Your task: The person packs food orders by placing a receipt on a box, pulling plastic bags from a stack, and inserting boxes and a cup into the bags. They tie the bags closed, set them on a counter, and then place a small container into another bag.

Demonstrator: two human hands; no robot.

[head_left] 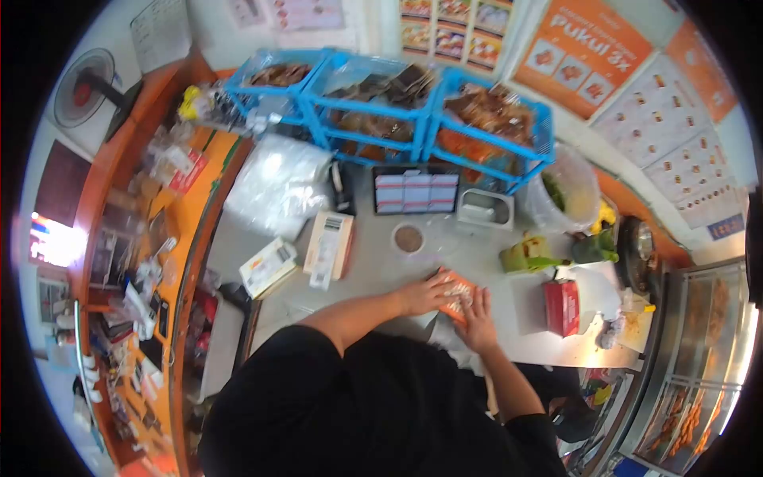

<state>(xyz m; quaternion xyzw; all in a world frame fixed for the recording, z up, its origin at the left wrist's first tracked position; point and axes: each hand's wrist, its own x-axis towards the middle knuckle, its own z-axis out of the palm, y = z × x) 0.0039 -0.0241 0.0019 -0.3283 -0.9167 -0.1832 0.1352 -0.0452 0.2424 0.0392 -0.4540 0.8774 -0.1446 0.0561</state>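
A small orange box with white printing is between my two hands, near the front edge of the steel table. My left hand grips its left side, fingers bent over the top. On the right side my right hand presses against it with the fingers close together. My palms and fingers cover much of the box, so its lid and ends cannot be made out. Just beyond it stands a round clear tub with brown contents.
Behind are a tablet, a steel tray and blue baskets of food bags. Left lie two cartons and clear plastic bags. Right are a red box, green leaf-like items and a glass cabinet.
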